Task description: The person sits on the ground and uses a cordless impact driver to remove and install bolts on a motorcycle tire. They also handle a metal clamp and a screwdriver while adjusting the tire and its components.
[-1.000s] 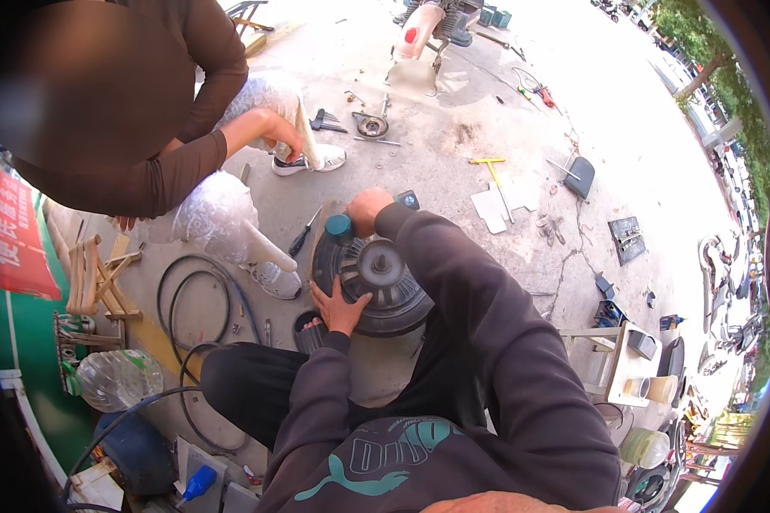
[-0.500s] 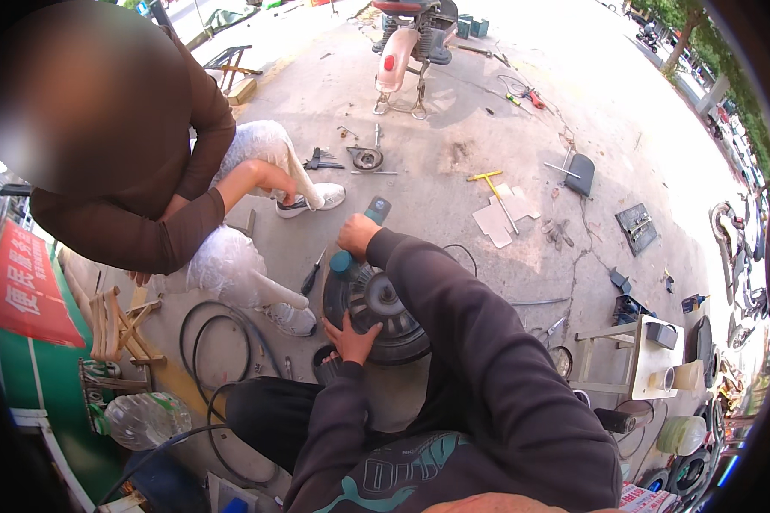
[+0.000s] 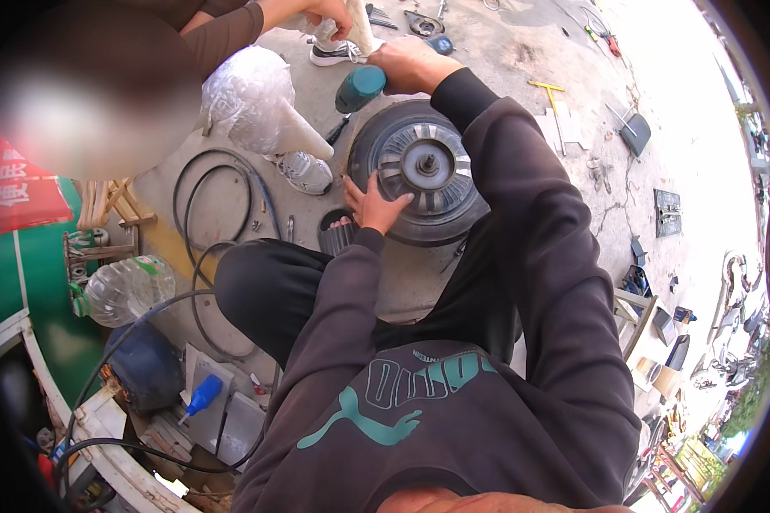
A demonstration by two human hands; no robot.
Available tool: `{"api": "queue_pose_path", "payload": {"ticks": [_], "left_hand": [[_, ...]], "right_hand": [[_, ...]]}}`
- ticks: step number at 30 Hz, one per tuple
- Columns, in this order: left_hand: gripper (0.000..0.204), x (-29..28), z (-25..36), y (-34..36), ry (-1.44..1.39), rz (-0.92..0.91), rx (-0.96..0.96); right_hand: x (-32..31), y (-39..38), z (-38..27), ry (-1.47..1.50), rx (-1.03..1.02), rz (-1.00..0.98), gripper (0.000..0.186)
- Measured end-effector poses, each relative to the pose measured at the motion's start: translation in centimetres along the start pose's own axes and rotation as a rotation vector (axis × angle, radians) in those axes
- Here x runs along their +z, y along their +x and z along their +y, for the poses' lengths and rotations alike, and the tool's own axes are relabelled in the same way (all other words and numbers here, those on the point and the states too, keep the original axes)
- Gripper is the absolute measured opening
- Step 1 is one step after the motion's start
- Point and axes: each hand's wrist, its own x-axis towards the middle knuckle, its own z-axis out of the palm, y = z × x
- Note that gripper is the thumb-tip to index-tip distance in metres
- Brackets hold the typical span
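A scooter-type hub wheel [image 3: 402, 167] is laid flat on the concrete just past the wearer's knees, its short axle [image 3: 429, 162] pointed upward. The wheel's near-left edge is covered by the left hand [image 3: 380, 205], whose fingers are spread flat over tyre and hub rim, with nothing grasped. At the wheel's far side, a teal cordless power tool [image 3: 361, 85] is gripped in the right hand [image 3: 412, 67], its drum-shaped end set beyond the far-left rim, off the axle's line. The axle is thus flanked by both hands, the left being the nearer one. Left of the wheel, a black hose [image 3: 180, 192] is coiled; right of it, a yellow T-handle wrench [image 3: 559, 111] is seen.

The wheel's far-right edge is hidden by the right sleeve [image 3: 530, 179]. The power tool's handle is masked by the fingers, and whether its underside is touching anything cannot be told.
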Motion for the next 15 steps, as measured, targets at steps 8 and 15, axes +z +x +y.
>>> {"api": "queue_pose_path", "payload": {"ticks": [8,15], "left_hand": [[0.104,1.3,-0.6,0.3,-0.005,0.026,0.011],[0.107,0.7,-0.5,0.1,-0.057,-0.033,-0.009]], "right_hand": [[7.3,-10.0,6.7,0.572,0.637,-0.305,0.031],[8.3,-13.8,6.4,0.879,0.851,-0.225,0.034]]}}
